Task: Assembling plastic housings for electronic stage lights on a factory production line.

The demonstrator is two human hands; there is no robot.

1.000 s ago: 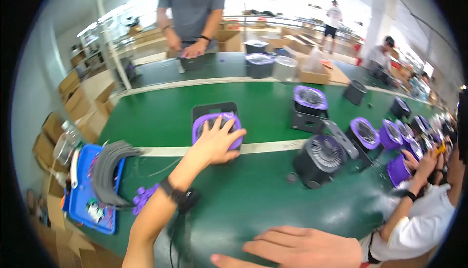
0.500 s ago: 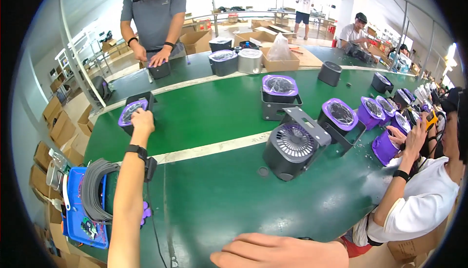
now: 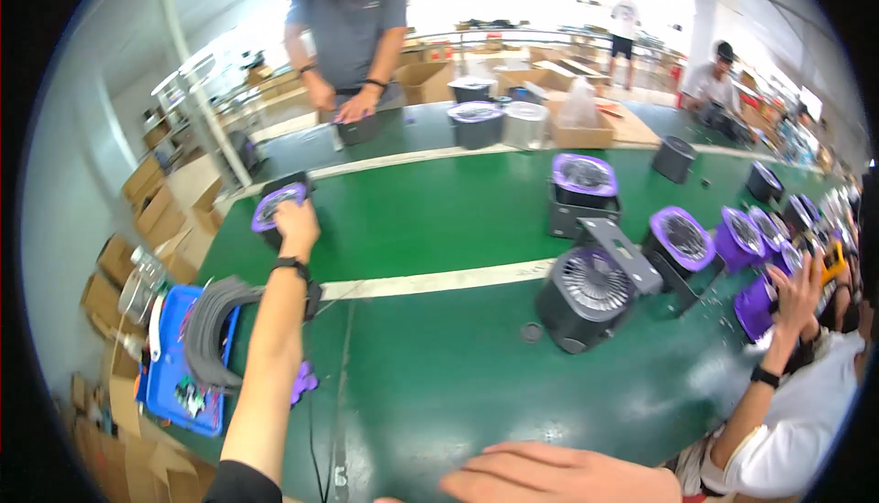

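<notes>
My left arm reaches out to the far left of the green table (image 3: 430, 356). There my left hand (image 3: 298, 227) is closed on the near right edge of a black fan housing (image 3: 277, 207) with a purple rim, its fingertips over the rim. The housing's lower part is partly hidden behind the hand. At the bottom of the view lies my right hand (image 3: 563, 477), low over the table, fingers stretched out and holding nothing. Nearest to it stands a dark grey fan (image 3: 586, 297) with a round grille and a bracket.
Several purple-rimmed housings (image 3: 682, 237) stand on the right, by a co-worker's hand (image 3: 795, 297). On the left a blue tray (image 3: 169, 379) holds grey cables (image 3: 206, 334). Across the table a person (image 3: 362, 36) handles a dark housing (image 3: 357, 128). A cable runs beside my left forearm.
The whole view has swung left, so things sit farther right in the picture. My left hand stays on the housing, and my right hand keeps its flat pose.
</notes>
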